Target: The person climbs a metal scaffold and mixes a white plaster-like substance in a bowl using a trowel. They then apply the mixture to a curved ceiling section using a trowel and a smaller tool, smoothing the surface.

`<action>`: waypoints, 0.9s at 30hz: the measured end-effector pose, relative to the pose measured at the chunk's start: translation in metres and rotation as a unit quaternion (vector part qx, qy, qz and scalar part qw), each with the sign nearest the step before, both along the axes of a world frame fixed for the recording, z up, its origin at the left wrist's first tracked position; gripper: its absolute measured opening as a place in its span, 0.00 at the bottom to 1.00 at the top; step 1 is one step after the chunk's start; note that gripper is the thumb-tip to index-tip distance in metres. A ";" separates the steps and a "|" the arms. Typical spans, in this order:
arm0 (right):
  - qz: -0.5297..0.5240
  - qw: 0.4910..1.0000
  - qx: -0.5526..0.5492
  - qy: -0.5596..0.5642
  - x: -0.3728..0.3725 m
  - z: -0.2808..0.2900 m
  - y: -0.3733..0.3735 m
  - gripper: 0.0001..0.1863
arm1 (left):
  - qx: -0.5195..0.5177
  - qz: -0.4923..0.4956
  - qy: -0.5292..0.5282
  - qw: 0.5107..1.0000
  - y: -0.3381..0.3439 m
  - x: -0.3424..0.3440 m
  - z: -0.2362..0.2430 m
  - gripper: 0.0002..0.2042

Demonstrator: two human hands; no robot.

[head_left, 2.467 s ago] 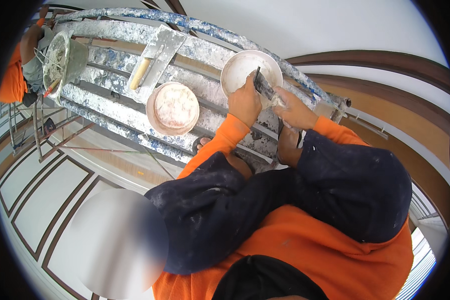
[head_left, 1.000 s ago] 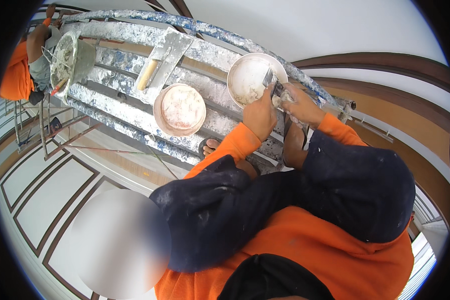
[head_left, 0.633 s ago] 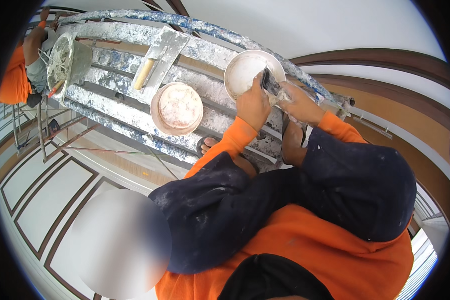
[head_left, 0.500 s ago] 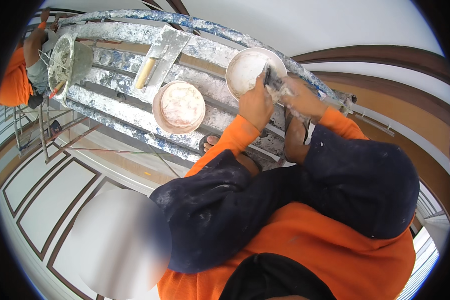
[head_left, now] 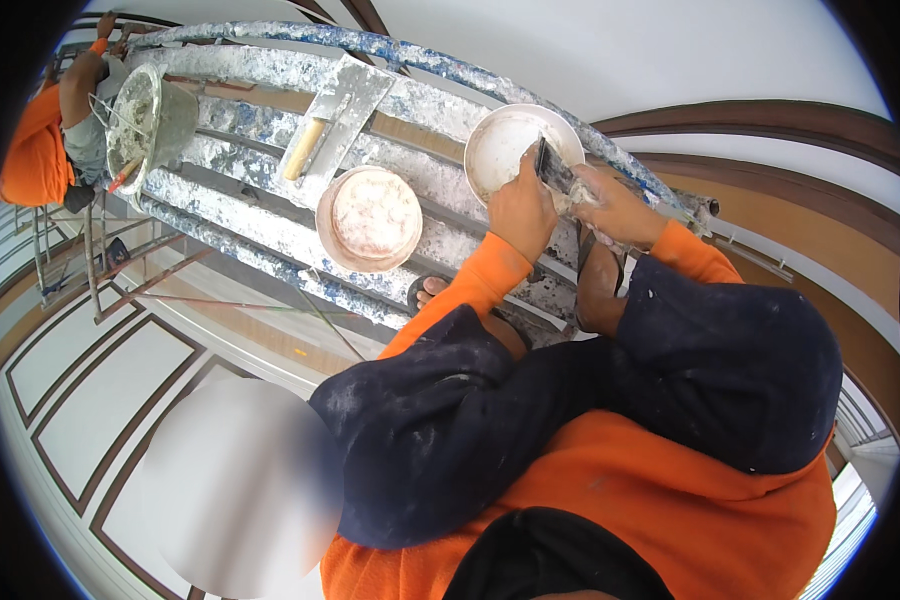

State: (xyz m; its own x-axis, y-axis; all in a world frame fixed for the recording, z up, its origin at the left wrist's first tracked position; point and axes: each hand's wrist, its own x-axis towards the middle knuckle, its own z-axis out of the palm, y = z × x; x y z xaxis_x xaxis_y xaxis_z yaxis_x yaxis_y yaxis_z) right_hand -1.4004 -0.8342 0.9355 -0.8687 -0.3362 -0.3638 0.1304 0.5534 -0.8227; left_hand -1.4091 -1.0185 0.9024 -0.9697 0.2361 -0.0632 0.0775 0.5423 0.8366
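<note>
Over the near edge of a white bowl (head_left: 490,150), my two hands work close together. My left hand (head_left: 523,212) is closed around a dark flat tool (head_left: 554,168) with whitish smears; its exact kind is hard to make out. My right hand (head_left: 622,208) is closed beside it, its fingers at the tool's other side, with pale crumpled or pasty matter at the fingertips. Left of them stands a second round tub (head_left: 375,215) with white and pinkish powder or paste. Farther left, a metal trowel (head_left: 342,125) with a wooden handle lies flat.
All this rests on a paint-spattered slatted scaffold platform (head_left: 240,205) with a blue-white rail (head_left: 440,62). A crusted bucket (head_left: 165,125) holding a red-handled tool stands at the far left. Beyond it another person (head_left: 40,150) in orange sits. My feet are on the slats.
The dark tool shows flatter and clearer between my hands, its angle changed. The bowl, tub and trowel appear slightly shifted right in the picture as the view moves.
</note>
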 end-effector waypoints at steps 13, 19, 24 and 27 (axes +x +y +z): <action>-0.041 0.994 0.096 0.035 -0.004 -0.002 0.015 0.27 | 0.038 0.082 0.047 0.995 -0.025 -0.015 -0.013 0.24; -0.004 0.983 0.182 0.016 -0.008 0.008 0.018 0.26 | 0.071 0.078 0.024 0.994 -0.046 -0.009 0.004 0.25; -0.082 0.981 0.059 -0.163 -0.012 0.015 0.003 0.29 | -0.046 0.005 0.004 0.999 -0.028 -0.004 0.016 0.25; -0.046 0.996 0.063 -0.043 0.000 0.000 -0.009 0.30 | -0.059 -0.043 0.046 0.996 -0.008 0.000 0.002 0.25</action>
State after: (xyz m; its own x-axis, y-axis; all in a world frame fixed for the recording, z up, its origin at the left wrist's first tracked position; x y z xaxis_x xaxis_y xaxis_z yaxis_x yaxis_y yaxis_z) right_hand -1.4008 -0.8429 0.9357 -0.8577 -0.2027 -0.4726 0.2528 0.6342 -0.7307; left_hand -1.4086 -1.0262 0.9041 -0.9489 0.3155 -0.0073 0.2021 0.6251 0.7539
